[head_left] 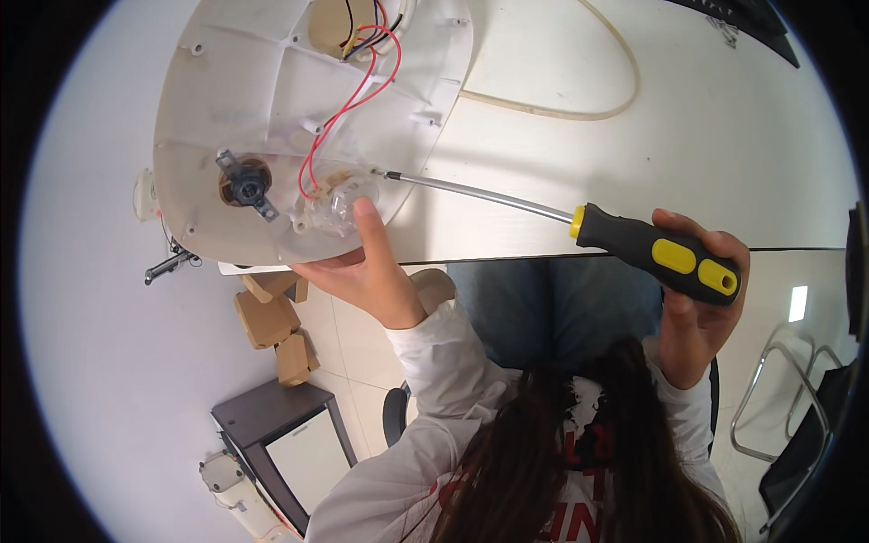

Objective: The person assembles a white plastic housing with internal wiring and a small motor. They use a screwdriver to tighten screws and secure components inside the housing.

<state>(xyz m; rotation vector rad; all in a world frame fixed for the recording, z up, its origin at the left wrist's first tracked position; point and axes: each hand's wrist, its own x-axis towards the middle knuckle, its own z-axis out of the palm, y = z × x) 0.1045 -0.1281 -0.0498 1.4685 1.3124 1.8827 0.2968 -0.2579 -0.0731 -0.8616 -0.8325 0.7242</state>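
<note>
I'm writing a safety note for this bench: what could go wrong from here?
The black-and-yellow screwdriver could slip toward the left hand, whose thumb sits near its tip. The thin red wires loop across the white plastic shell and might snag. The shell reaches the front edge of the white tabletop, so it might slide off.

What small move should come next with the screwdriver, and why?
Perhaps nudge the screwdriver slightly left to seat its tip: it lies close to the small fixing, though contact is unclear, and the left grip steadies the white housing, thumb over the clear dome.
</note>
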